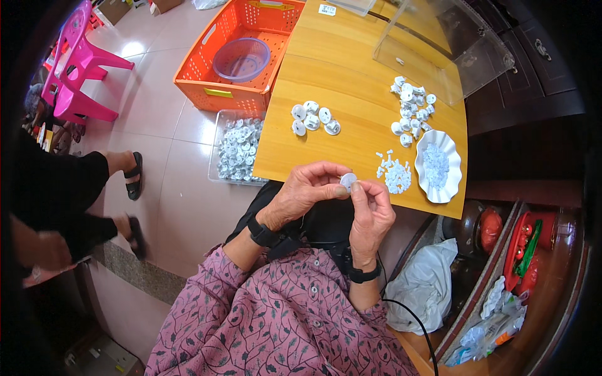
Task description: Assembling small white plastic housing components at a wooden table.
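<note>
Over the table's near edge, my left hand (311, 190) and my right hand (371, 210) pinch a small round white plastic piece (348, 181) between thumbs and fingers. Its flat face shows; the fingers cover its rim. Just right of my right hand lies a pile of tiny pale pegs (396, 176). Beside it stands a white wavy-edged dish (449, 191) holding more small translucent bits. Farther back sits a heap of white round plastic parts (411, 108). A smaller group of similar white discs (311, 116) lies ahead of my left hand.
The yellow wooden table (351, 69) carries a clear plastic box (439, 47) at far right. Left of it are an orange crate (219, 98) with a purple basin (241, 59) and a clear bin of white parts (239, 147). Another person's sandalled foot (133, 169) and a pink chair (84, 62) are at left.
</note>
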`<move>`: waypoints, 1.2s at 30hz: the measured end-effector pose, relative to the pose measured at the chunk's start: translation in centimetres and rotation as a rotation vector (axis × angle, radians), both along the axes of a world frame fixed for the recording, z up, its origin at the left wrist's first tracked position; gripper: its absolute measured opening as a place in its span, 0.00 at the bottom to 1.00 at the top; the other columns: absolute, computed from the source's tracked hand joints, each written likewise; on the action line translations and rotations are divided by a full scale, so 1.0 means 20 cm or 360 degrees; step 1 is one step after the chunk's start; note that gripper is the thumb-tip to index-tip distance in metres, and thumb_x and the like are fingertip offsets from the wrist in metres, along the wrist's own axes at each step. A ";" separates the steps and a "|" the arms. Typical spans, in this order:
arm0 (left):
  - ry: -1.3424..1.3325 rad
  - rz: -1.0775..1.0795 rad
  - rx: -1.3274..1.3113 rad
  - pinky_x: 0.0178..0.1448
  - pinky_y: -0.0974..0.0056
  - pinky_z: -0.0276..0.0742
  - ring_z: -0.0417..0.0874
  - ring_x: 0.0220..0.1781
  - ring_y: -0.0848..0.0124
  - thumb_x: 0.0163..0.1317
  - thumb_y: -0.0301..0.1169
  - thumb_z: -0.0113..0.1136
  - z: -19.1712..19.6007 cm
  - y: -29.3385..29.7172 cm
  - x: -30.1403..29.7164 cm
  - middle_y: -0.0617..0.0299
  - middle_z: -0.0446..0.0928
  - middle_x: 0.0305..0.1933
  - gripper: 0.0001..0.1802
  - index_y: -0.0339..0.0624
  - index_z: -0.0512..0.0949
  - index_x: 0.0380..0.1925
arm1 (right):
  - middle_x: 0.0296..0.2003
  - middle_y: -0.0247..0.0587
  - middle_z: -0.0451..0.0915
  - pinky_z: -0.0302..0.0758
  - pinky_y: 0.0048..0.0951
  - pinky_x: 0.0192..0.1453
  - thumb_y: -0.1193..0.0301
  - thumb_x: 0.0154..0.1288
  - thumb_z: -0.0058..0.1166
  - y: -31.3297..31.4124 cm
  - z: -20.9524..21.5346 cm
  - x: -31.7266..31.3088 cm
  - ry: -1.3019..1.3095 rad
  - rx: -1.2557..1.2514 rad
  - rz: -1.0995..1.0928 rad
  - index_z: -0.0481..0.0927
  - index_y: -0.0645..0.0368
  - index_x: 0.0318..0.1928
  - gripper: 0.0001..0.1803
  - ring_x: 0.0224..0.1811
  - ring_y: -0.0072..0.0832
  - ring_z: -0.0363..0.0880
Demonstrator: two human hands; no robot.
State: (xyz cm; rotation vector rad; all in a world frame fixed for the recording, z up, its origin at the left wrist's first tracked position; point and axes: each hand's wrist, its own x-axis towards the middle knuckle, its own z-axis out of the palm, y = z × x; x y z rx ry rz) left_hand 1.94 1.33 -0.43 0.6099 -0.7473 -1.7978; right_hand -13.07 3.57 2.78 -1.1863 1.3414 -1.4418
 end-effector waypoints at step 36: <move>-0.0190 0.0037 -0.0086 0.51 0.71 0.83 0.82 0.43 0.79 0.61 0.21 0.70 -0.03 0.01 0.03 0.64 0.83 0.43 0.17 0.34 0.81 0.51 | 0.39 0.38 0.79 0.76 0.25 0.46 0.77 0.68 0.62 0.01 0.00 0.01 0.0243 0.0029 0.0081 0.81 0.66 0.37 0.04 0.39 0.23 0.78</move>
